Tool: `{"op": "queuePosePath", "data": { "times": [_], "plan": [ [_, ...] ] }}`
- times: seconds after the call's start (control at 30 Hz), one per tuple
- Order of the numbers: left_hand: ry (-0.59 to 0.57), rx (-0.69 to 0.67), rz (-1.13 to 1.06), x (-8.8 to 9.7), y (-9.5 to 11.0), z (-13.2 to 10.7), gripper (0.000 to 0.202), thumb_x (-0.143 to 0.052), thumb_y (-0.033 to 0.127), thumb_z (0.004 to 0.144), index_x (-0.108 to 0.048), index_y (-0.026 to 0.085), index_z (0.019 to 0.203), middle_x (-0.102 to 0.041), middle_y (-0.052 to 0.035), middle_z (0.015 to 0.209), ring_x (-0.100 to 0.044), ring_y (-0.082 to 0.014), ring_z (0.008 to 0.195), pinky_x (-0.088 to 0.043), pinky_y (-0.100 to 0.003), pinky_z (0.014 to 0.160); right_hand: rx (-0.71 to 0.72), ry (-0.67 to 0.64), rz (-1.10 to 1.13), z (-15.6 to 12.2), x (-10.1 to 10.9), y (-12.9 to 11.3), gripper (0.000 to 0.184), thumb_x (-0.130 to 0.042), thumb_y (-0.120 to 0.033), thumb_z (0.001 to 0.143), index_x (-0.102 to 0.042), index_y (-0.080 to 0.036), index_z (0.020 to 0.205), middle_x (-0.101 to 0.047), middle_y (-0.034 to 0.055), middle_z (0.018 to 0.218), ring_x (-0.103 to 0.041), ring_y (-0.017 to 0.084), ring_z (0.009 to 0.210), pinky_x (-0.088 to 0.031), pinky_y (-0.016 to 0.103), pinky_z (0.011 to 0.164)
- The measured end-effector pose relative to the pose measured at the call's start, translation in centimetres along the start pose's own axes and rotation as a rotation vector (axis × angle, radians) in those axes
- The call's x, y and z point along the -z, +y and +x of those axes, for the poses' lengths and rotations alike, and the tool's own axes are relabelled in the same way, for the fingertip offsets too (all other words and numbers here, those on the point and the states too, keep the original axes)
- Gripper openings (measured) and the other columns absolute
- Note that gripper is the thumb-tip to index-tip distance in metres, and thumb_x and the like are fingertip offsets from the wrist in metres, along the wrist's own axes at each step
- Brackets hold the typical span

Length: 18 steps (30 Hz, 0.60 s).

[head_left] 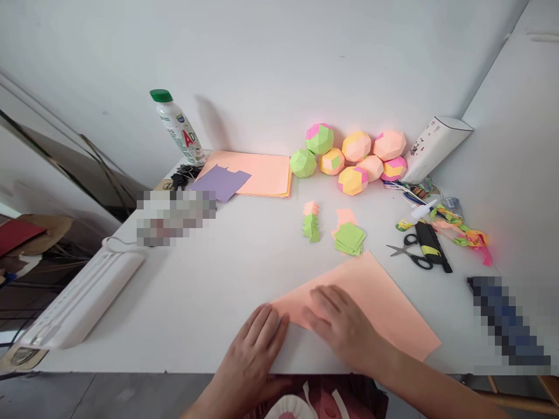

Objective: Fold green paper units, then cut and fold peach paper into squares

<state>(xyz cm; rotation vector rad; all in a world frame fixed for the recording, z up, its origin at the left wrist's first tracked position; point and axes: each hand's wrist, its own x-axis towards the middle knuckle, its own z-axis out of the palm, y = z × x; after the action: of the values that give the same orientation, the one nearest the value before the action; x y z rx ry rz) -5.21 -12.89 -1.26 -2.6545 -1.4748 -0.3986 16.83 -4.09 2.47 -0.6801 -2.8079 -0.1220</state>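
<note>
A peach sheet of paper [379,302] lies aslant on the white table. The fingers of my left hand [257,340] rest flat at its left corner. My right hand [343,326] lies on the sheet with fingers stretched out, thumb apart, pressing near its lower left edge. Beyond the sheet is a small stack of green paper squares [349,238], with peach pieces [346,217] partly under it. Left of that stack stands a row of small folded paper pieces, green [311,228] and peach [311,208].
Several faceted paper balls [353,180] sit by the wall. Scissors [410,251], a black-and-yellow cutter [430,243] and a glue bottle [417,215] lie right. Peach sheets [266,174], purple paper [222,181], a bottle [179,128] and a long white device [87,297] are left.
</note>
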Motion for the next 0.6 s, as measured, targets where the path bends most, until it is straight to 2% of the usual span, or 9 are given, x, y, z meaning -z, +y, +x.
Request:
{"op": "queuePosePath", "data": {
  "times": [0.07,0.13,0.2,0.37,0.6],
  "plan": [
    [0.012,-0.003,0.000,0.0,0.1,0.3,0.059,-0.054,0.048,0.080,-0.053,0.007,0.122,-0.055,-0.0159,0.118,-0.047,-0.0350,0.115,-0.038,-0.049,0.101,0.062,-0.089,0.076,1.0,0.0,-1.2,0.027,-0.046,-0.008,0.086,-0.056,-0.015,0.111,-0.058,0.0111,0.103,-0.052,0.024,0.093,-0.045,0.040,0.080],
    [0.021,0.023,0.002,-0.1,0.3,0.4,0.043,-0.049,0.023,0.080,-0.055,0.006,0.119,-0.056,-0.0142,0.116,-0.048,-0.0326,0.114,-0.036,-0.047,0.104,0.069,-0.155,0.097,1.6,-0.3,-2.1,0.022,-0.046,-0.011,0.087,-0.057,-0.014,0.105,-0.057,0.0094,0.099,-0.050,0.023,0.088,-0.044,0.039,0.077],
    [0.037,0.038,0.001,-0.4,0.4,0.5,0.046,-0.043,0.007,0.074,-0.056,0.007,0.119,-0.057,-0.0132,0.115,-0.048,-0.0312,0.114,-0.035,-0.047,0.105,0.061,-0.173,0.091,1.6,-0.5,-2.5,0.019,-0.046,-0.012,0.087,-0.057,-0.014,0.103,-0.057,0.0092,0.100,-0.048,0.023,0.089,-0.042,0.041,0.079],
    [0.054,0.056,-0.004,-0.7,0.6,0.4,0.050,-0.042,0.006,0.071,-0.056,0.007,0.119,-0.058,-0.0132,0.112,-0.048,-0.0318,0.112,-0.037,-0.048,0.104,0.063,-0.148,0.081,1.0,-0.9,-2.4,0.024,-0.047,-0.015,0.089,-0.055,-0.013,0.111,-0.054,0.0107,0.111,-0.045,0.026,0.096,-0.038,0.043,0.085],
    [0.027,0.058,0.037,-0.9,0.8,0.3,0.053,-0.044,0.010,0.069,-0.055,0.008,0.121,-0.057,-0.0127,0.113,-0.047,-0.0326,0.114,-0.036,-0.048,0.104,0.066,-0.166,0.064,1.1,-0.5,-2.0,0.024,-0.046,-0.016,0.089,-0.054,-0.014,0.112,-0.055,0.0102,0.107,-0.046,0.025,0.094,-0.038,0.041,0.083]
  ]
}}
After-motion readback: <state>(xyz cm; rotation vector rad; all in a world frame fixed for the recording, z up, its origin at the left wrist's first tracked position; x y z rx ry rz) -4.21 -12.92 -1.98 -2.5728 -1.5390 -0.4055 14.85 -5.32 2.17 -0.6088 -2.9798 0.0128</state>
